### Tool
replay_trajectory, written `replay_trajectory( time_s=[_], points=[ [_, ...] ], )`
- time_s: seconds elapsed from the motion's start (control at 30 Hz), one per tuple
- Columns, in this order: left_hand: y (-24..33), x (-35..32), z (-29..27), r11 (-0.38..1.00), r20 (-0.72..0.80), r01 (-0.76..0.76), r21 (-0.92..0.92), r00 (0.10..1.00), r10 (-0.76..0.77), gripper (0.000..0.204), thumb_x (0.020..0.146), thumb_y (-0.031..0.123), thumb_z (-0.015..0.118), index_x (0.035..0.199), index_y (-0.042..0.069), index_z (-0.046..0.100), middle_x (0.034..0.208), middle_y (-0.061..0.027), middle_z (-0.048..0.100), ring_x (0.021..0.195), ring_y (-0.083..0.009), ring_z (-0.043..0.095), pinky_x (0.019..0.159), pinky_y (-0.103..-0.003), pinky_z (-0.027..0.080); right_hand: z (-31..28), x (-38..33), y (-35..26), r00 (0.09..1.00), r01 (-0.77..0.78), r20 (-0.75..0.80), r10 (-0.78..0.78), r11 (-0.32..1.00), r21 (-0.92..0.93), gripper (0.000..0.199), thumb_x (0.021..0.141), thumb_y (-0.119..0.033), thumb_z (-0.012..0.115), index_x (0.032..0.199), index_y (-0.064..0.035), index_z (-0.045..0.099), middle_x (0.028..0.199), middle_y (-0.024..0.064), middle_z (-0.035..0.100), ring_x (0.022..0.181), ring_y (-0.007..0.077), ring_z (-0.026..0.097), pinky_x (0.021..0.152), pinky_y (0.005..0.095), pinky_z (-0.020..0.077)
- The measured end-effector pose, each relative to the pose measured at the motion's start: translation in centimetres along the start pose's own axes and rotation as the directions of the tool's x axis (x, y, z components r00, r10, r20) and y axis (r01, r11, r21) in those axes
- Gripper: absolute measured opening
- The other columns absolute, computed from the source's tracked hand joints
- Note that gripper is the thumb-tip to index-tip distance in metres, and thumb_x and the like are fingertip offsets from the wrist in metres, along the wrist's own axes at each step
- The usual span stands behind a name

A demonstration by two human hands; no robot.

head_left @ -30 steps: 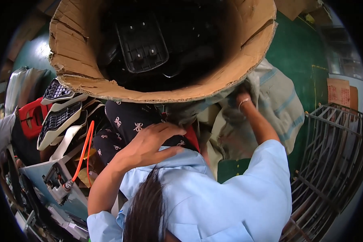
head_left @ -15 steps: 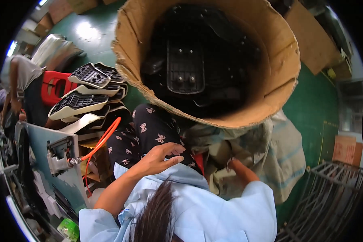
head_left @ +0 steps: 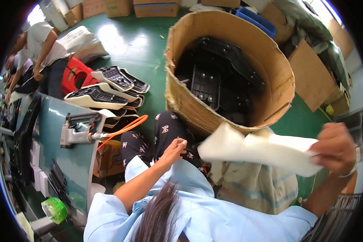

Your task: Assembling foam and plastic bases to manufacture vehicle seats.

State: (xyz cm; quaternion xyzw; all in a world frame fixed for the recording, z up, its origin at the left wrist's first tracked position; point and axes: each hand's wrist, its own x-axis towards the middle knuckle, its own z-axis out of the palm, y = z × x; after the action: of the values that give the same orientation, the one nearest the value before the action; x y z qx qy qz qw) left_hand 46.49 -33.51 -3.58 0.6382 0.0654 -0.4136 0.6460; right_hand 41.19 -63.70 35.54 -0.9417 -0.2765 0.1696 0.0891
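While the right hand [head_left: 336, 147] is gripping the cream foam pad [head_left: 266, 151] by its right end, probably leaving its length free, it is extending above the woven sack [head_left: 270, 191], by the cardboard drum [head_left: 178, 94] | left hand [head_left: 173, 153] is hovering empty near the thigh [head_left: 164, 128], fingers half-curled | pneumatic stapler [head_left: 78, 131] is lying on the tabletop [head_left: 70, 173], seemingly for easy reach

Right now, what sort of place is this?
Probably a factory workshop: a hose-fed tool on a bench, a cardboard drum holding black parts, and a pile of cream-edged black panels.
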Motion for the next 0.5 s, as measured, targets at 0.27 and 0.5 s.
replay_trajectory(
  time_s=[0.27,0.5],
  points=[
    [4.6,-5.5,-3.5,0.775,0.02,-0.203,-0.598,0.963,0.268,0.099,0.075,0.08,0.036,0.137,0.003,0.026,0.127,-0.0177,0.042,0.113,-0.0319,0.048,0.089,-0.047,0.044,-2.3,-4.9,-4.1,0.861,0.021,-0.506,0.039,0.994,0.111,0.022,0.071,-0.008,0.061,0.08,0.012,0.064,0.06,0.0152,0.058,0.052,0.0193,0.051,0.049,0.0277,0.0375],
    [12.4,-5.9,-5.5,0.404,-0.36,-0.703,-0.586,0.672,0.647,0.097,0.082,0.066,0.048,0.141,0.001,0.008,0.139,-0.0209,0.027,0.123,-0.0313,0.039,0.093,-0.049,0.042,12.6,-0.6,-6.3,0.702,0.552,-0.66,-0.266,0.789,0.269,0.04,0.073,-0.033,0.071,0.061,-0.0064,0.045,0.057,0.0038,0.043,0.049,0.0174,0.042,0.049,0.0316,0.0316]
  ],
)
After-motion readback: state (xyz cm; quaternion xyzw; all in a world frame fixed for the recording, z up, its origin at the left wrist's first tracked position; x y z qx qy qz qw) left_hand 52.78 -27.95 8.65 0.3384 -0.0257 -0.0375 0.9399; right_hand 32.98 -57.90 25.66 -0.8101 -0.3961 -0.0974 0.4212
